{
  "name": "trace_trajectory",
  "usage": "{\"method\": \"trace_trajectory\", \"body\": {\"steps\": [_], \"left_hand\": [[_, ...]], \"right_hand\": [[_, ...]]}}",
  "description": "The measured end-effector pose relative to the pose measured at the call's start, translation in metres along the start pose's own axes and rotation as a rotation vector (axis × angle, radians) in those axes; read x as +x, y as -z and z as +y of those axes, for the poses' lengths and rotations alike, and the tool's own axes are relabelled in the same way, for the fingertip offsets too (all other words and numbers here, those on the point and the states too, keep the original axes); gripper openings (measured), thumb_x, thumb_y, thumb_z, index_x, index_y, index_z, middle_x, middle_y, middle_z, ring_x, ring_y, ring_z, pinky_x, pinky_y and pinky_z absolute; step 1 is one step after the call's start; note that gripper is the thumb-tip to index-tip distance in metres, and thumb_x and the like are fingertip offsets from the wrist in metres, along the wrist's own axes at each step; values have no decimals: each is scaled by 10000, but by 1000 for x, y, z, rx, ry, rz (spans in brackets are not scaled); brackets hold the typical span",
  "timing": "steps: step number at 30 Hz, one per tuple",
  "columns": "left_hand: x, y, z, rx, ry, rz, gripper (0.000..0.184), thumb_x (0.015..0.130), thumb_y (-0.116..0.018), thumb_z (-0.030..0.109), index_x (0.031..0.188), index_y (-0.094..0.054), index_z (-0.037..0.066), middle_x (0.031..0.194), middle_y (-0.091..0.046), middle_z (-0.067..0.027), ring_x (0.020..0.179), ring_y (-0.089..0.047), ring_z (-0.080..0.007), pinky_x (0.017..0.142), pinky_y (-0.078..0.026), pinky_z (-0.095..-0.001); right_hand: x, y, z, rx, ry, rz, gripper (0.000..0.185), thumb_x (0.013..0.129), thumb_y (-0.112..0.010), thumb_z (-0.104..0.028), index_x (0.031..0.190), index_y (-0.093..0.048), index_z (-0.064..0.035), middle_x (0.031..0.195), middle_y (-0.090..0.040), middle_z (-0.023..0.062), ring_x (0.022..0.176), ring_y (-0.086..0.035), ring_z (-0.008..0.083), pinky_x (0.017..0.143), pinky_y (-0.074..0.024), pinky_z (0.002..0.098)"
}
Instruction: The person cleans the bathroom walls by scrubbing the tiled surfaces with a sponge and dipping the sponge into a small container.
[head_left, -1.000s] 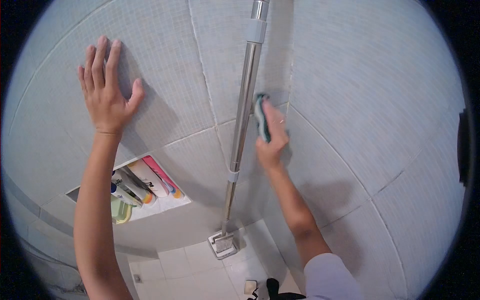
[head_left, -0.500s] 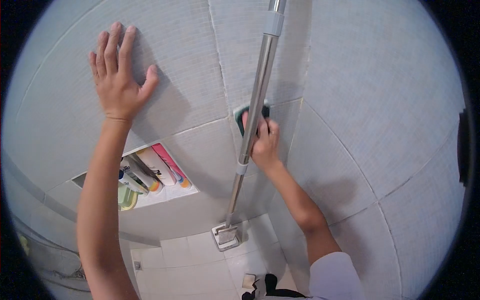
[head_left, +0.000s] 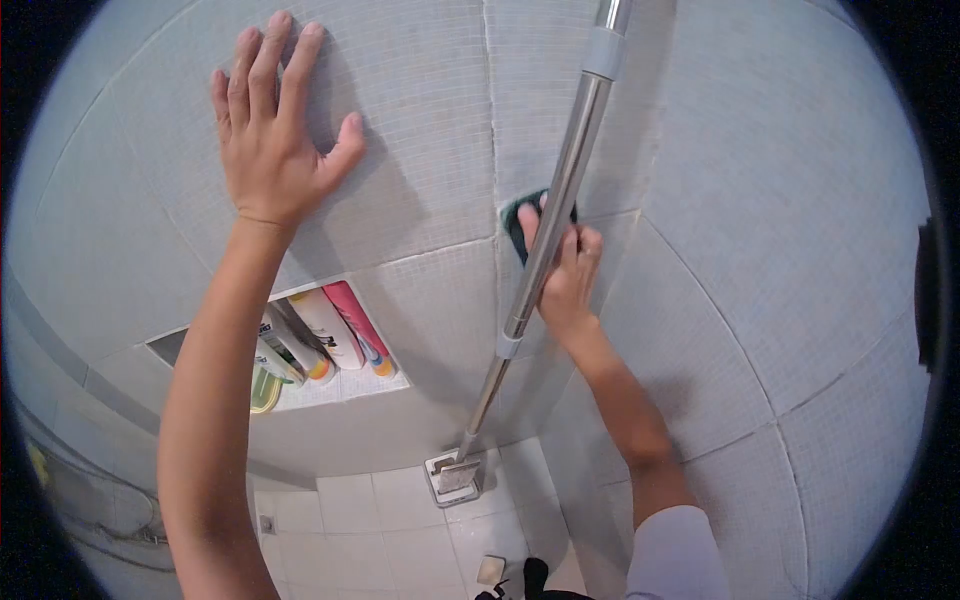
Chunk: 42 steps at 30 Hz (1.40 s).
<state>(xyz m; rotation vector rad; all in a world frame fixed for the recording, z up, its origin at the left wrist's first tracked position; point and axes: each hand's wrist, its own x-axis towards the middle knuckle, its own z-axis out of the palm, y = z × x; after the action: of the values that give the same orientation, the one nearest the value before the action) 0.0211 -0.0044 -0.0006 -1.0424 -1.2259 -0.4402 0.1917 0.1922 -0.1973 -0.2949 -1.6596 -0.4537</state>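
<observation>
My left hand (head_left: pixel 278 150) lies flat on the tiled wall (head_left: pixel 415 100), fingers spread and holding nothing. Near the wall corner, my right hand (head_left: pixel 570 280) presses a dark green scouring pad (head_left: pixel 514 228) with a pale edge against the tiles. A metal pole (head_left: pixel 572 160) slants in front of the pad and hides part of it and of my fingers. At its foot, a flat rectangular mop head (head_left: pixel 456 480) rests on the floor.
Below my left forearm, a wall niche (head_left: pixel 390 388) holds a pink tube (head_left: pixel 352 318), a white bottle (head_left: pixel 325 325) and other containers. A small pale block (head_left: pixel 491 570) lies on the white floor tiles (head_left: pixel 400 500). Hoses (head_left: pixel 105 505) show at lower left.
The view has shifted, so the wall, pole and both hands appear farther right. My right hand and the scouring pad have moved slightly up the wall. My left hand stays spread on the tiles.
</observation>
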Motion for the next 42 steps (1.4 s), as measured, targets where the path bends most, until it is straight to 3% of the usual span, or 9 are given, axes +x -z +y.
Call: {"method": "trace_trajectory", "body": {"steps": [5,8,13,17,21,25,31,39,42], "left_hand": [[1,1,-1,13,-42,2,701,742,-567,371,1404,-406,205,1476,-348,-51,1392,-266,-254,1128,-166,-498],[-3,0,-4,15,-12,-4,700,736,-572,367,1399,-415,204,1473,-355,-51,1391,-270,-254,1128,-165,-493],[-4,-1,-5,7,19,-5,692,728,-574,377,1383,-438,199,1464,-367,-51,1380,-285,-256,1134,-152,-476],[-3,-1,-5,17,4,-2,690,718,-573,388,1365,-462,178,1453,-384,-58,1373,-292,-257,1143,-136,-464],[-1,3,-2,14,37,-8,679,717,-567,382,1355,-474,170,1451,-390,-61,1377,-287,-256,1149,-125,-463],[-2,4,-2,-1,48,-27,684,717,-564,347,1369,-453,172,1471,-362,-60,1390,-269,-256,1149,-122,-463],[0,5,-2,-8,61,-36,659,709,-556,339,1344,-491,176,1457,-387,-56,1385,-279,-249,1164,-96,-438],[-4,5,-3,-19,60,-25,688,730,-540,319,1394,-434,173,1486,-346,-62,1396,-267,-259,1145,-148,-480],[-2,6,-4,-17,62,-22,688,730,-542,317,1392,-435,165,1488,-341,-69,1399,-260,-263,1146,-142,-485]], "right_hand": [[-17,3,-6,82,-81,-93,364,824,-625,-163,1187,-639,-155,1405,-437,36,1016,-415,252,873,-362,362],[-59,19,4,188,-19,-128,599,704,-656,16,1290,-549,-47,1305,-470,171,995,-477,294,878,-358,412],[14,27,26,71,-485,-70,759,624,-590,103,1345,-498,-115,1413,-390,134,1070,-422,341,931,-363,414],[-47,12,8,210,-46,-100,708,636,-573,146,1321,-490,-14,1388,-396,155,1124,-421,361,903,-385,435],[-51,40,21,120,-233,-325,639,723,-584,102,1339,-419,57,1348,-411,219,1056,-462,355,939,-365,414],[71,34,34,64,-330,-56,645,694,-523,166,1323,-392,108,1361,-354,274,1253,-376,405,1011,-338,435],[164,43,49,15,-283,159,683,675,-579,176,1320,-377,82,1356,-343,234,1179,-395,408,1002,-373,479],[84,81,51,113,-437,-357,679,702,-566,140,1352,-408,26,1336,-407,196,1201,-427,377,999,-388,437],[168,83,54,233,-271,50,623,734,-535,113,1342,-419,39,1321,-447,216,1201,-454,377,1033,-364,436]]}}
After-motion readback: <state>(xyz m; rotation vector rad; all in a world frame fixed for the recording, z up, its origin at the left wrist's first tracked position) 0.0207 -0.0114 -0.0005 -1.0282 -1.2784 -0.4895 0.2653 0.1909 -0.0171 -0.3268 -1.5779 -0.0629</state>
